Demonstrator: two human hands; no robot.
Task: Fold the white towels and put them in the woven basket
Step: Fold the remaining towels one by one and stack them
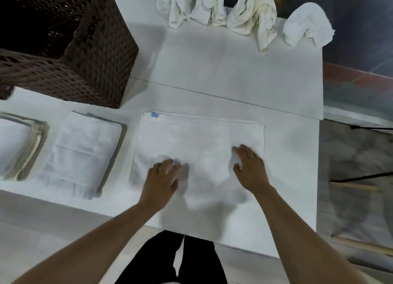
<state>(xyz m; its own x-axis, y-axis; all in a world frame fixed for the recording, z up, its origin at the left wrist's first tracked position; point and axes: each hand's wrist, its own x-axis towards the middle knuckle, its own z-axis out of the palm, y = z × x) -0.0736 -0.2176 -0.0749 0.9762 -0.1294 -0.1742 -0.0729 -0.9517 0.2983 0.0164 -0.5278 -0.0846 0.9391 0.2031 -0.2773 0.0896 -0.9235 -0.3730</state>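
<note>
Smoothing the towel flat on the tabletop, the left hand and right hand both rest on its near half, fingers loosely spread and pinching nothing. Beyond the fingertips lie four crumpled towels; left of the left hand sit two folded stacks and the basket. The cloth looks soft, light and limp, so it should be taken at the corners of its near edge, beside the fingers, and folded over.

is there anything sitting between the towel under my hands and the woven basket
Nothing blocks it. Bare table lies between the flat towel and the woven basket; the folded stack sits to its left, below the basket.
</note>
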